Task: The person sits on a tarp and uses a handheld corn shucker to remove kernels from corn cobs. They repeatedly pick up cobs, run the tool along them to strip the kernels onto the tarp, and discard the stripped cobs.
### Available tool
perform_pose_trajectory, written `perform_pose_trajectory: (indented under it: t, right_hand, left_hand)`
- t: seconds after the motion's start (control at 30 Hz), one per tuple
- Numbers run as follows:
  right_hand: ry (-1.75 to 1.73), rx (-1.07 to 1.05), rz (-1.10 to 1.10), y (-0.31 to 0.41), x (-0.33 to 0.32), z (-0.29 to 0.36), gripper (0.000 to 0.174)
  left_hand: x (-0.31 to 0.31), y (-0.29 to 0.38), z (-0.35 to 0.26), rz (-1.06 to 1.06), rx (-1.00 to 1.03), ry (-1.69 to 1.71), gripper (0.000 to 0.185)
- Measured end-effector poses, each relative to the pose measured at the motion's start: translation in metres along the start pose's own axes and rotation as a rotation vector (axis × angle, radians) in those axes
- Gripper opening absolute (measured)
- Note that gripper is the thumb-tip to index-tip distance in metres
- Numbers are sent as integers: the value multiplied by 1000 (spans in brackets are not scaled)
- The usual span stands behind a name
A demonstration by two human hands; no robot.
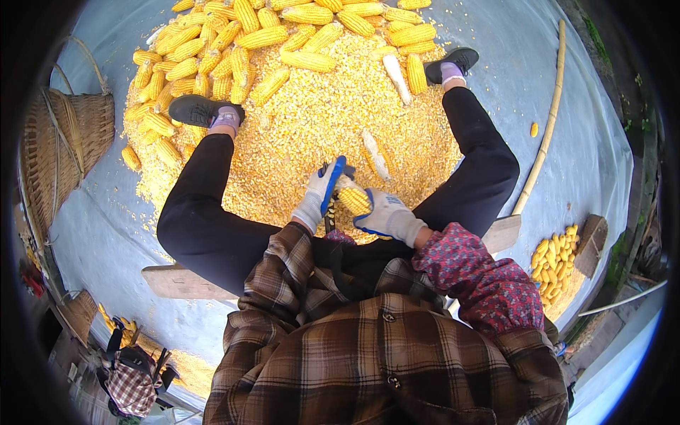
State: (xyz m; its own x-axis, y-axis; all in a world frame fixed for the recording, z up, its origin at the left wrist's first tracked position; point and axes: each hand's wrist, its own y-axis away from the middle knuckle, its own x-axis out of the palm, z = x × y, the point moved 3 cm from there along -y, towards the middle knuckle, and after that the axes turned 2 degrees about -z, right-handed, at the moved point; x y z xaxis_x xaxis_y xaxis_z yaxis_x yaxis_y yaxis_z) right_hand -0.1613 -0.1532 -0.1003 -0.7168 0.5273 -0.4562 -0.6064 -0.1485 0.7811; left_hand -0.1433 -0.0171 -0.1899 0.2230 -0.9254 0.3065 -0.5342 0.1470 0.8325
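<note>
My right hand [390, 213], in a pale knit glove with a blue coated palm, grips a partly shelled yellow corn cob [354, 200] between my thighs. The cob's far end looks bare and pale. My left hand [320, 191], gloved the same way, lies against that end, and its fingers are partly hidden. Beside and below it shows a dark narrow tool [330, 217], mostly covered by the hands and cob. Loose kernels [319, 119] spread in a thick heap in front of me. Two stripped pale cobs [376, 155] [397, 79] lie on the heap.
Whole corn cobs [212, 50] are piled at the heap's far side. A woven basket [71, 143] stands at left; a bamboo pole [547, 122] lies at right on the sheet [579, 138]. I sit on a wooden plank [183, 282]. Another person [133, 377] works behind, lower left, near more corn.
</note>
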Motion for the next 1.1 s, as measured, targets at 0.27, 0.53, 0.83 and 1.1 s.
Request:
perform_pose_trajectory:
  t: [0.27, 0.53, 0.83, 1.1]
  right_hand:
    - [-645, 113, 141, 57, -23, -33, 42]
    - [121, -66, -60, 2, 2, 13, 60]
    - [-319, -173, 50, 51, -34, -26, 57]
    - [-1079, 53, 562, 4, -2, -14, 20]
  left_hand:
    - [-5, 3, 4, 42, -185, -1, 44]
    - [-3, 4, -6, -124, 68, -229, 38]
    - [-1, 12, -9, 58, -143, -17, 39]
    - [-5, 8, -7, 204, -33, 34, 37]
